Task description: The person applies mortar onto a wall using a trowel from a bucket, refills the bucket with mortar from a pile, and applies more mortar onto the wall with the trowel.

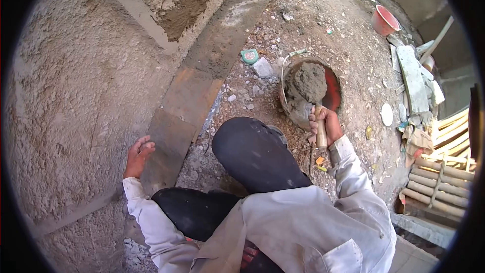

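One right hand (pixel 331 124), fingers (pixel 313 117) clamped on trowel (pixel 322 136) of mortar (pixel 310 82) above bucket (pixel 332 90); left fingers (pixel 146 147) loosely parted near wall (pixel 86 96)

Through the head camera, I'm watching the right hand (pixel 331 124) gripping a trowel (pixel 322 137), mortar (pixel 309 82) heaping its blade at the bucket's (pixel 332 91) mouth. The left hand (pixel 138 155) is hovering near the wall (pixel 91 76) and board (pixel 212 55), fingers loosely curling. A tape (pixel 249 56) is lying beside a stone (pixel 262 67); a red pail (pixel 385 20) is sitting farther off.
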A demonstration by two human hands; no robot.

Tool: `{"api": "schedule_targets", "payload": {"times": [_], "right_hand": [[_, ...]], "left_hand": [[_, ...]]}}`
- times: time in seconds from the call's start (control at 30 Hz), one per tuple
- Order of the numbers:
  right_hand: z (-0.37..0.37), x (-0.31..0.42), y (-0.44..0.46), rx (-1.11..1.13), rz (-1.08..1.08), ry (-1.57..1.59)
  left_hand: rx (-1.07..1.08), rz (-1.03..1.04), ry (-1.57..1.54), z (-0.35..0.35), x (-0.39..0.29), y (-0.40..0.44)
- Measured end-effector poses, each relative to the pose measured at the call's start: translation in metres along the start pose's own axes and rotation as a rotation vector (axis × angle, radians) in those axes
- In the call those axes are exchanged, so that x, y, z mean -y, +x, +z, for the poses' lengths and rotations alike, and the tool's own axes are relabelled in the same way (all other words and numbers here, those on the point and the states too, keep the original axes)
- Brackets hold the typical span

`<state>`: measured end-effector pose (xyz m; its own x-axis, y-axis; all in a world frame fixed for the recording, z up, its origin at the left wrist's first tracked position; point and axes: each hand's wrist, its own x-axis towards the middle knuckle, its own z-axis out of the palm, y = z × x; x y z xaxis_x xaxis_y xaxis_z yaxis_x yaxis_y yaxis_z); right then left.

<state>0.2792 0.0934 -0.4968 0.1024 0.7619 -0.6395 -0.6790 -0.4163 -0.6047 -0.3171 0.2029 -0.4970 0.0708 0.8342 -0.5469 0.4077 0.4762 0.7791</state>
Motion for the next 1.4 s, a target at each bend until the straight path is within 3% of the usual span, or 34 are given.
{"api": "schedule_targets", "payload": {"times": [0.2, 0.27, 0.4, 0.47, 0.53, 0.57, 0.6, 0.67, 0.73, 0.87, 0.93, 1.07, 1.13, 1.23, 1.3, 1.4], "right_hand": [[0.086, 0.000, -0.001, 0.072, -0.386, 0.153], [0.127, -0.001, 0.009, 0.217, -0.539, 0.198], [0.237, -0.011, 0.061, 0.141, -0.823, 0.092], [0.301, -0.025, 0.108, 0.013, -0.876, 0.063], [0.373, -0.046, 0.162, -0.386, -1.039, -0.242], [0.406, -0.060, 0.195, -0.370, -1.036, -0.240], [0.442, -0.076, 0.230, -0.496, -0.944, -0.347], [0.488, -0.088, 0.225, -0.184, -0.779, -0.414], [0.511, -0.093, 0.190, 0.042, -0.920, -0.529], [0.474, -0.076, 0.114, 0.267, -0.859, -0.610], [0.408, -0.054, 0.107, 0.325, -0.803, -0.753], [0.230, 0.006, 0.110, 0.337, -0.516, -0.838], [0.144, 0.054, 0.084, 0.297, -0.358, -0.856], [0.047, 0.113, 0.027, 0.056, -0.103, -1.052], [0.016, 0.136, 0.002, -0.088, 0.075, -1.190], [-0.018, 0.146, 0.032, -0.165, 0.193, -1.529]], "left_hand": [[0.001, 0.101, -0.039, -0.014, 0.019, -0.008], [0.010, 0.117, -0.042, -0.018, 0.029, -0.008], [-0.006, 0.082, -0.033, -0.027, 0.040, -0.021], [-0.011, 0.044, -0.046, -0.034, 0.057, -0.026], [-0.049, 0.024, -0.006, -0.045, 0.082, -0.025], [-0.077, 0.000, 0.014, -0.046, 0.084, -0.028], [-0.099, -0.030, 0.032, -0.043, 0.087, -0.031], [-0.126, -0.050, 0.242, -0.044, 0.095, -0.032], [-0.121, -0.042, 0.429, -0.046, 0.099, -0.024], [0.060, -0.004, 0.683, -0.029, 0.097, -0.007], [0.208, 0.047, 0.667, 0.004, 0.082, 0.002], [0.399, 0.130, 0.552, 0.097, -0.018, 0.008], [0.399, 0.239, 0.445, 0.141, -0.032, 0.029], [0.365, 0.310, 0.223, 0.222, -0.029, 0.079], [0.419, 0.320, 0.043, 0.283, -0.044, 0.106], [0.387, 0.367, -0.141, 0.371, -0.080, 0.122]]}}
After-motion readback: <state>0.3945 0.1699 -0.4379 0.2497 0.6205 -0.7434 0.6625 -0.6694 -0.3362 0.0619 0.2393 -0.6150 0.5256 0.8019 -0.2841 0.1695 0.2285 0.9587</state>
